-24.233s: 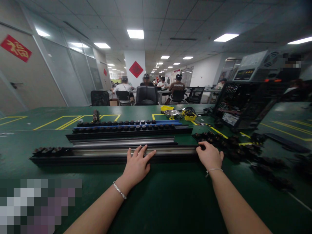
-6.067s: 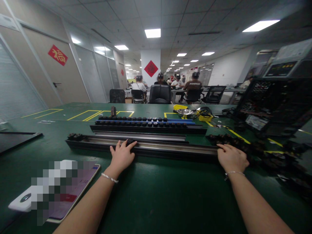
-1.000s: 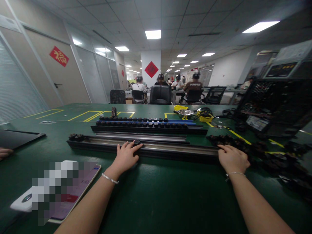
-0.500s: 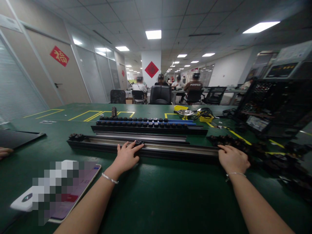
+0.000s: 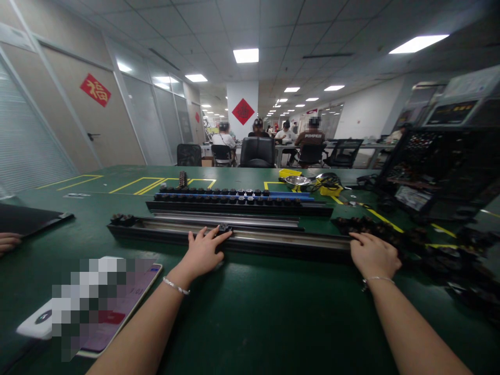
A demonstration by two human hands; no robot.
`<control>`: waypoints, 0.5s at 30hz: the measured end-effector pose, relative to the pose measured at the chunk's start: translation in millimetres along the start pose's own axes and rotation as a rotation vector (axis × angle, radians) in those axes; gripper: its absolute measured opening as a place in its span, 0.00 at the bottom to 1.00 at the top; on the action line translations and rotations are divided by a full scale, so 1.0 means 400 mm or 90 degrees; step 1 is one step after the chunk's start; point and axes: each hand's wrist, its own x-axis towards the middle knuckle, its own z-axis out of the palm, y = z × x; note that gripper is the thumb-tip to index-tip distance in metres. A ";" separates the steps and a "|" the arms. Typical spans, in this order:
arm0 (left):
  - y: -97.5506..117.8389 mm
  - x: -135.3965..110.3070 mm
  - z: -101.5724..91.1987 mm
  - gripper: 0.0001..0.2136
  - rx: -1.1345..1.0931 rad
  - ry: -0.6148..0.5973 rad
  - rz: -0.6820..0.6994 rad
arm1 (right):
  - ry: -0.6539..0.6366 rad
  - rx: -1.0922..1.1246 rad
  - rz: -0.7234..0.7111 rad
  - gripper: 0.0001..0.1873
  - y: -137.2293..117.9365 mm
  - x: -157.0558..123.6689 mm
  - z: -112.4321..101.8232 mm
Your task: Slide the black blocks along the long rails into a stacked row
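Note:
A long black rail (image 5: 281, 245) with a metallic channel lies crosswise in front of me. My left hand (image 5: 203, 251) rests over its middle, fingers spread, with the fingertips touching a small black block (image 5: 224, 228) seated in the channel. Around the rail's right end my right hand (image 5: 374, 254) is closed, its fingers bent over the edge and the thumb side partly hidden. More small black blocks (image 5: 122, 219) sit at the left end of the rail. Directly behind lies a second, silvery rail (image 5: 234, 220).
Farther back, a blue-striped rail (image 5: 291, 196) carries rows of black blocks. Dark parts (image 5: 367, 226) pile up at the right, near an open computer case (image 5: 422, 166). A phone (image 5: 128, 307) lies front left. Another person's hand (image 5: 8, 242) shows at the left edge, beside a dark panel (image 5: 31, 219).
My left hand and the small black block have shifted very slightly right along the rail. The right hand stays in place. The dark panel at far left has tilted a little.

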 end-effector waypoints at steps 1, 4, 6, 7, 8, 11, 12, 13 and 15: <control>0.000 0.000 0.000 0.30 0.000 -0.004 -0.001 | 0.003 0.007 0.013 0.15 0.000 0.001 -0.001; -0.001 -0.002 -0.001 0.31 0.003 -0.006 0.004 | 0.014 0.020 0.049 0.13 -0.005 0.003 -0.004; -0.001 -0.004 -0.001 0.32 0.007 -0.003 0.012 | 0.010 0.016 0.050 0.13 -0.008 0.002 -0.005; 0.000 -0.005 -0.001 0.32 0.009 -0.001 0.015 | 0.010 0.013 0.050 0.13 -0.009 0.002 -0.006; 0.000 -0.006 -0.001 0.32 0.010 -0.001 0.016 | 0.012 0.010 0.049 0.14 -0.009 0.001 -0.005; 0.002 -0.008 -0.004 0.33 0.013 -0.007 0.015 | 0.016 0.003 0.044 0.14 -0.007 0.001 -0.003; 0.002 -0.008 -0.004 0.33 0.013 -0.010 0.015 | 0.016 0.002 0.042 0.14 -0.006 0.001 -0.002; 0.002 -0.009 -0.005 0.33 0.012 -0.012 0.014 | 0.014 0.002 0.043 0.14 -0.005 0.002 -0.001; 0.002 -0.009 -0.005 0.34 0.013 -0.012 0.014 | 0.010 0.002 0.048 0.14 -0.004 0.002 -0.001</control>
